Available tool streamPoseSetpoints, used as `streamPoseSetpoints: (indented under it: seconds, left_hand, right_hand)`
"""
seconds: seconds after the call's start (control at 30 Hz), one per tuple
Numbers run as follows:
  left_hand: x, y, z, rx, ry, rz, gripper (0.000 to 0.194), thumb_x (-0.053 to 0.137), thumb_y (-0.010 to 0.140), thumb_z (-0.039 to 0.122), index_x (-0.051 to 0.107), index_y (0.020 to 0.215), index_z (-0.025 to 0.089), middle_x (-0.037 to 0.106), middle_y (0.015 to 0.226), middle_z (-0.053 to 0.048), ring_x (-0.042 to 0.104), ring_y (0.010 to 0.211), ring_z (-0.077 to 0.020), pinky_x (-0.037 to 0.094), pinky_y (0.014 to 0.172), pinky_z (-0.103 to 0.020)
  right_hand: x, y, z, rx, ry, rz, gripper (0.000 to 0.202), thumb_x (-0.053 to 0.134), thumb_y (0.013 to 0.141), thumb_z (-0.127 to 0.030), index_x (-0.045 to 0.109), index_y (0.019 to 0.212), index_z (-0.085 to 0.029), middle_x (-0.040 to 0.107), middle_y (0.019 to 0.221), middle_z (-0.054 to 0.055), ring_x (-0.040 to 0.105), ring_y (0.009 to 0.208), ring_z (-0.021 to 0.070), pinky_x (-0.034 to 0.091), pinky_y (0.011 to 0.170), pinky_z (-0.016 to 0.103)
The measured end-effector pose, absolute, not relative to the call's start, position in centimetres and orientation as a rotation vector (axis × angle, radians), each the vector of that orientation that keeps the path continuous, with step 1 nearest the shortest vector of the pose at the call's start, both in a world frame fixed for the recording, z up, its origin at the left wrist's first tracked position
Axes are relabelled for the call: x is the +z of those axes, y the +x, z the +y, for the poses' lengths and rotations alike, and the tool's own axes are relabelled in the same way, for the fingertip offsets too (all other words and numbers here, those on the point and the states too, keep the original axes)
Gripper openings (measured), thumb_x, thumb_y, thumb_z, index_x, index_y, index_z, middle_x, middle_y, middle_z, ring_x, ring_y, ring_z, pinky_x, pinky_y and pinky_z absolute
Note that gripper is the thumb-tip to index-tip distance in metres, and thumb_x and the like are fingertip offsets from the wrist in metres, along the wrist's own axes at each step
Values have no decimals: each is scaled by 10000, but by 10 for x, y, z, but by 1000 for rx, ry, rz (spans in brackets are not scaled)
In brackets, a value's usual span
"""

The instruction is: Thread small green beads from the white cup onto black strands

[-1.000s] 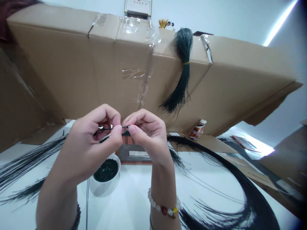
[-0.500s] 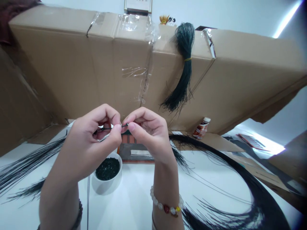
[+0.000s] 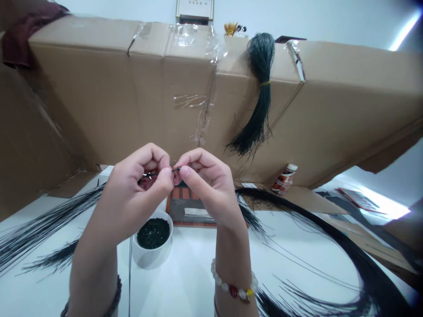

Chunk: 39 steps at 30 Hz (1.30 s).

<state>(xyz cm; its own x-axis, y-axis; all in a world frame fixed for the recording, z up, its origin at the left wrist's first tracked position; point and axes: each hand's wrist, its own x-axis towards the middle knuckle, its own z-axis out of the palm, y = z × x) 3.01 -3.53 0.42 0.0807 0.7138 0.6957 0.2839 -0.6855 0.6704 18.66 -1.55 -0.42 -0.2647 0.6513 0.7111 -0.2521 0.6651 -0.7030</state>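
Note:
My left hand [image 3: 142, 189] and my right hand [image 3: 206, 185] meet above the table, fingertips almost touching. Between them runs a thin black cord [image 3: 175, 170], pinched by thumb and forefinger on each side. A small dark knot or bead shows on it at my right thumb; which of the two I cannot tell. Part of the cord lies inside my left palm, with a small shiny spot on it. Below my left hand stands a white bowl [image 3: 168, 246] full of tiny dark pieces [image 3: 153, 233]. Two strands hang straight down beside the bowl.
Bundles of black cord lie at the left [image 3: 56, 224] and in a curve at the right [image 3: 343, 246]. A tied dark green bundle [image 3: 259, 97] hangs over the cardboard wall [image 3: 158, 101]. Behind my hands are a brown-edged tray [image 3: 191, 215] and a bottle [image 3: 284, 179].
The whole view has shifted slightly, so everything sits a little further right. Both hands keep their pinch on the cord, with only slight finger movement.

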Motion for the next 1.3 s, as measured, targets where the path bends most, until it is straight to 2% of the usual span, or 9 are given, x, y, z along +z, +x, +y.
streamPoseSetpoints:
  seconds: [0.17, 0.4, 0.63, 0.9, 1.07, 1.3]
  left_hand:
    - [4, 30, -36, 1621, 1996, 982, 142, 541, 887, 188, 526, 750, 220, 554, 689, 15, 525, 634, -120, 374, 475, -207]
    - [2, 26, -32, 1588, 2042, 914, 149, 517, 921, 199, 499, 775, 221, 537, 706, 10, 543, 705, -135, 404, 526, -214]
    - [4, 27, -35, 1595, 2049, 941, 156, 516, 907, 184, 486, 759, 223, 556, 690, 20, 533, 653, -122, 403, 514, -211]
    - [4, 29, -31, 1627, 2062, 1023, 119, 549, 887, 214, 506, 776, 220, 547, 703, 12, 534, 625, -125, 389, 480, -209]
    - [3, 33, -30, 1670, 2008, 1071, 121, 525, 916, 200, 491, 802, 221, 523, 698, 32, 432, 536, -95, 357, 458, -207]
    - [1, 35, -22, 1659, 1984, 991, 116, 488, 961, 246, 465, 848, 231, 555, 740, 18, 539, 645, -123, 364, 484, -228]
  right_hand:
    - [-5, 187, -13, 871, -291, -1658, 49, 684, 916, -260, 670, 903, -215, 675, 752, -12, 664, 748, 125, 564, 777, 270]
    - [-5, 187, -12, 860, -311, -1654, 77, 695, 909, -284, 665, 903, -212, 671, 749, -9, 665, 751, 136, 566, 774, 289]
    - [-5, 188, -12, 857, -289, -1664, 44, 681, 921, -249, 664, 910, -210, 679, 771, -11, 672, 767, 124, 559, 776, 268]
    - [-7, 182, -9, 839, -312, -1605, 99, 697, 905, -302, 657, 887, -213, 672, 763, -9, 657, 740, 131, 556, 756, 282]
    - [-11, 177, -3, 806, -347, -1562, 100, 676, 914, -304, 650, 882, -213, 655, 784, -6, 635, 741, 127, 541, 748, 277]
    - [-13, 169, 6, 814, -316, -1465, 88, 677, 899, -293, 658, 860, -216, 646, 738, -20, 607, 697, 118, 521, 733, 270]
